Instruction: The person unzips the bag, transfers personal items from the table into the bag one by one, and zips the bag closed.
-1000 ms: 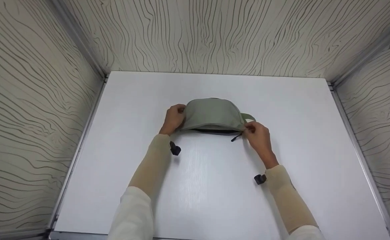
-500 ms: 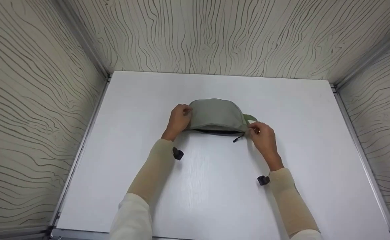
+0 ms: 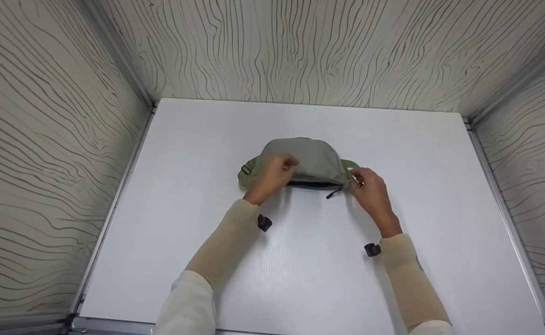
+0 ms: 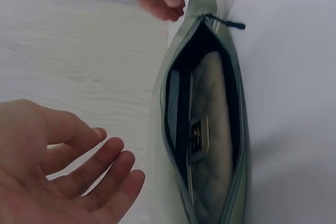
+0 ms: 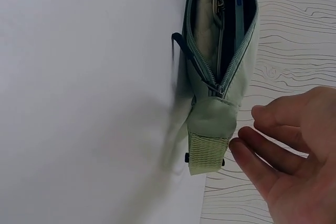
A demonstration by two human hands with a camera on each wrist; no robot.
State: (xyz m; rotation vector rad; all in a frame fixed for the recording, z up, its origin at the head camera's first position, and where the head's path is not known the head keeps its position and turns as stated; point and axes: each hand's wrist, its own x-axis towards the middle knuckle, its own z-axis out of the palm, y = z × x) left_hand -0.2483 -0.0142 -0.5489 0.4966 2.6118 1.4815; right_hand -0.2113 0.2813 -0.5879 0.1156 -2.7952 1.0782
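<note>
A grey-green waist bag (image 3: 312,153) sits on the table with its zipped mouth gaping towards me. Inside, the left wrist view shows a quilted beige item (image 4: 214,93) bearing a small dark label (image 4: 196,137), and a dark flat thing (image 4: 177,100) beside it. My left hand (image 3: 272,177) is in front of the bag's left half, fingers loosely bent and holding nothing. By the bag's right end is my right hand (image 3: 372,190); its fingertips lie close to the webbing strap (image 5: 207,153), and contact is unclear. A dark zipper pull (image 5: 181,43) hangs at that end.
The white table (image 3: 272,260) is bounded by wood-grain panels (image 3: 272,51) at the back and sides. Left of the bag lies a green strap with a black buckle (image 3: 246,170). A small black camera (image 3: 264,223) is worn at each wrist.
My left hand has left the bag's left end and moved right across its front, uncovering the left strap and buckle. My right hand stays by the right end, its fingers slightly looser.
</note>
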